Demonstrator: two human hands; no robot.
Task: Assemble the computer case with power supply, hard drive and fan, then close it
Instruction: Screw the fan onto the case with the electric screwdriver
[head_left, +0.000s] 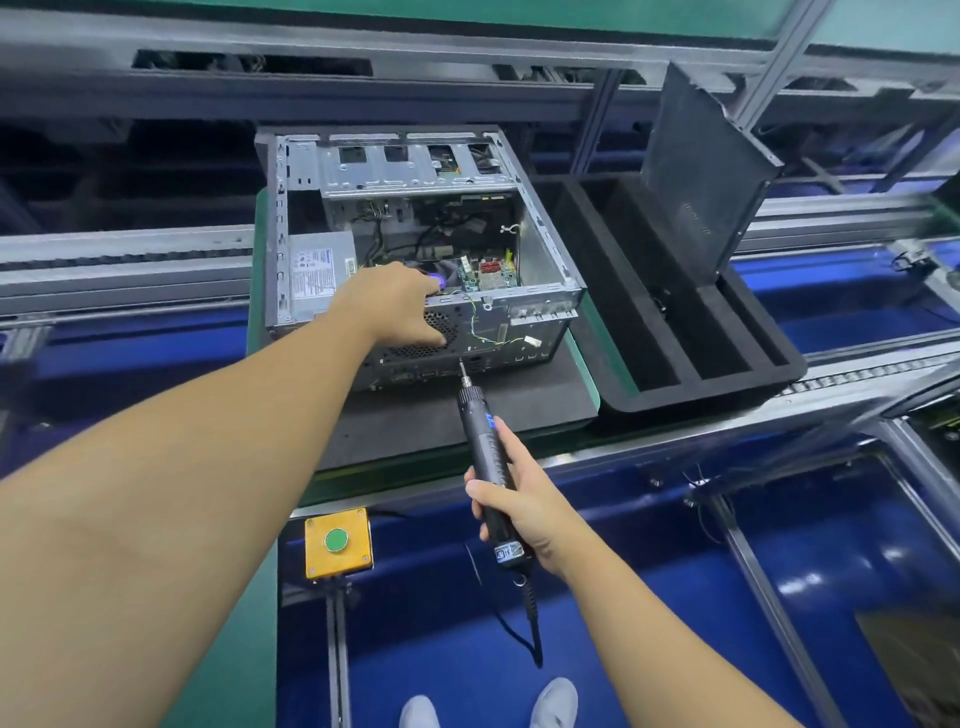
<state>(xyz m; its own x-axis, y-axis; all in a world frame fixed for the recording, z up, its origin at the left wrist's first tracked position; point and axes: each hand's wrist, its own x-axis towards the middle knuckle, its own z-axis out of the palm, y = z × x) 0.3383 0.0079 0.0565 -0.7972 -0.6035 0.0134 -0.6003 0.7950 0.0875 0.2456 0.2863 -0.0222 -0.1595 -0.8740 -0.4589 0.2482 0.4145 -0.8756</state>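
The case (415, 234) lies open side up, ahead of both my hands, with the power supply (319, 275) to the left of my grip. My left hand (400, 306) is the nearer. Its thumb is outside the rear wall and its fingers curl over the rim, pinching the fan (440, 283) against the grille. My right hand (524, 504) is clamped round the screwdriver (485, 447). Its long axis runs forward from my fist, and the bit is at that wall, just right of my thumb.
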